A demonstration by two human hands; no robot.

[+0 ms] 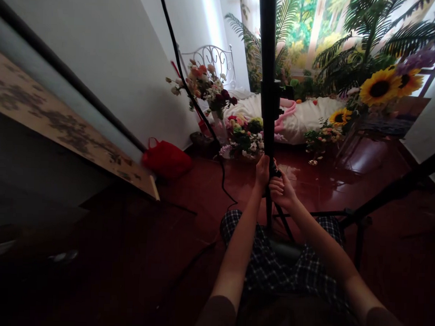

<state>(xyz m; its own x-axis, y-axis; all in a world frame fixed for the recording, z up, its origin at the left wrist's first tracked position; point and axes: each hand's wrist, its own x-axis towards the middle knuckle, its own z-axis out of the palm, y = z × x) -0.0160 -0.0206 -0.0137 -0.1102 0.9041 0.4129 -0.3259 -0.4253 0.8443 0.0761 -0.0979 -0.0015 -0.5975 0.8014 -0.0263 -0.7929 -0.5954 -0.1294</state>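
A black stand pole [269, 65] rises upright in front of me, between my knees. My left hand [262, 172] is closed round the pole from its left side. Just to the right, my right hand [281, 190] is closed with curled fingers at a small black knob [275, 173] on the pole's clamp. Another dark collar [271, 100] sits higher up on the pole. Below my hands the lower pole [268, 210] runs down with a slanting brace beside it. Part of the knob is hidden by my fingers.
A black cable [222, 168] hangs down to the red floor [180, 195]. Left are a red bag [167, 159] and a painted scroll [72, 129]. Flower bouquets [245, 140], sunflowers [380, 88] and a white-covered bed [312, 116] lie ahead. A second dark pole [398, 193] slants at the right.
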